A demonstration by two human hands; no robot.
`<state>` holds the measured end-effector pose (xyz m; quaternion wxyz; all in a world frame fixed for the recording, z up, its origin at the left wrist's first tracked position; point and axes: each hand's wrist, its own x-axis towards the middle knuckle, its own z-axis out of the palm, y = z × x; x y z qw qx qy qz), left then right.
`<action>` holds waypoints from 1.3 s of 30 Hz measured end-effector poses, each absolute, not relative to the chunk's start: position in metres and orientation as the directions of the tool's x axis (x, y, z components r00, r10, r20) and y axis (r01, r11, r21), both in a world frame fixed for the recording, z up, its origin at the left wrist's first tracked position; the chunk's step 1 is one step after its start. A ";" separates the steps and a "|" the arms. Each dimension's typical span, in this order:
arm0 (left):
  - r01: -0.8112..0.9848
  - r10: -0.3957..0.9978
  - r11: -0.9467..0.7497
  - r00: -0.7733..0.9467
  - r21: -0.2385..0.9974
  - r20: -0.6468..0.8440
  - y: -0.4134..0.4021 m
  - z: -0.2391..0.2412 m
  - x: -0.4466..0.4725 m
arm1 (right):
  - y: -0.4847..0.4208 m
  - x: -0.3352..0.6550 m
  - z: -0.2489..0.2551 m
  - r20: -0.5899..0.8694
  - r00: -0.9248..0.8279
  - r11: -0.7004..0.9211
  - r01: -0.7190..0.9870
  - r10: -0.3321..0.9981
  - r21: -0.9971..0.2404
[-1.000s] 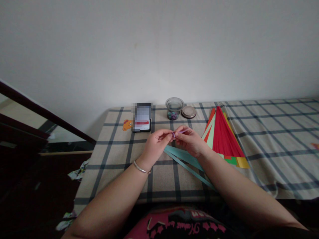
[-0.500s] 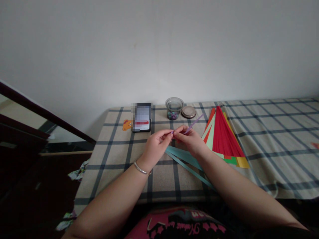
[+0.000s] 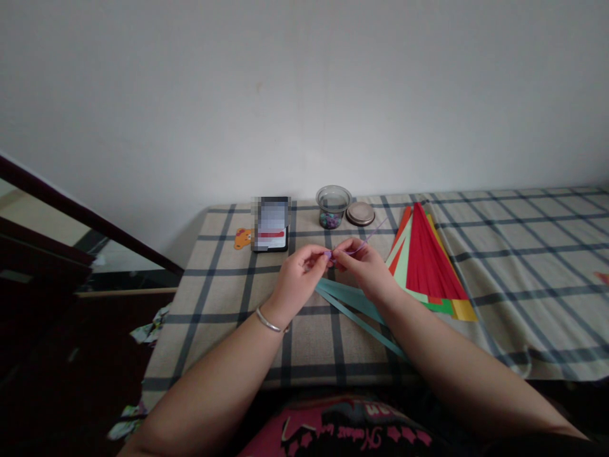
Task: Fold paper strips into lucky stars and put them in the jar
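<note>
My left hand and my right hand meet fingertip to fingertip above the checked cloth. Both pinch a narrow purple paper strip. Its folded end sits between the fingertips and its free end rises up and to the right, toward the lid. A silver bangle circles my left wrist. Teal paper strips lie on the cloth just under my right hand and forearm.
A fan of red, green and yellow paper strips lies to the right. A clear jar with small folded pieces and its lid stand at the back. A phone leans by the wall. The checked cloth ends at the left, dark floor beyond.
The free end of the purple strip swung up and out to the right while my fingers worked its folded end. Both hands stayed in the same place.
</note>
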<state>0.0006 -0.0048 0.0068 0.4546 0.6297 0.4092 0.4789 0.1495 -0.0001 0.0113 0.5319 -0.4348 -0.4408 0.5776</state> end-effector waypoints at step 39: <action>0.178 0.873 -0.477 0.210 0.861 0.440 -0.008 0.012 -0.001 | -0.001 0.152 0.008 0.023 -0.131 -0.013 -0.271 0.991 -0.963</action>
